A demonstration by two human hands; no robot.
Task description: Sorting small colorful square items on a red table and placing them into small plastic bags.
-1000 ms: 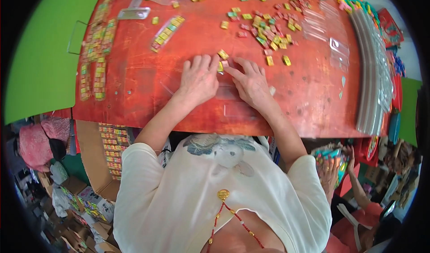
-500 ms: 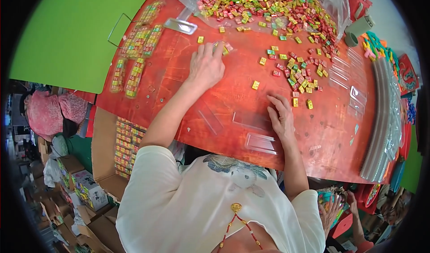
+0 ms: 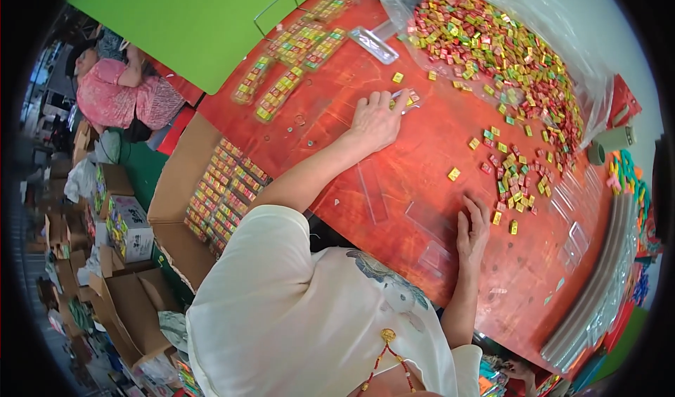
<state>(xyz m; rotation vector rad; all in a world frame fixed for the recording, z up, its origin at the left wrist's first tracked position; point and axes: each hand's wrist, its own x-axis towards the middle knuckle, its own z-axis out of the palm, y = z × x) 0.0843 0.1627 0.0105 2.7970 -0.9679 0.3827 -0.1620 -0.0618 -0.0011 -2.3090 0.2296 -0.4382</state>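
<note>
My left hand [image 3: 376, 124] rests on the red table [image 3: 330, 109] with its fingers curled over a small clear plastic tray [image 3: 413, 100]. Wrapped cube-like pieces in yellow and red show at the tray's end; the hand hides most of it. My right hand [image 3: 472, 234] lies on the table, fingers apart and loosely bent, holding nothing. Beside it are clear empty trays [image 3: 436, 258]. Just beyond that hand is a loose cluster of small wrapped cubes [image 3: 517, 186]. A yellow cube [image 3: 454, 174] lies by itself between my hands.
A large heap of wrapped cubes [image 3: 492, 52] spills from a clear bag [image 3: 598, 87] at the far right. Filled packs [image 3: 280, 93] lie far left near a silvery tray [image 3: 374, 45]. A carton [image 3: 172, 165] holds more packs. Stacked clear plastic [image 3: 601, 284] lines the right edge.
My view has turned, so the table appears rotated clockwise and shifted right. A person in pink shows more fully at left. Both hands keep nearly the same places on the table.
</note>
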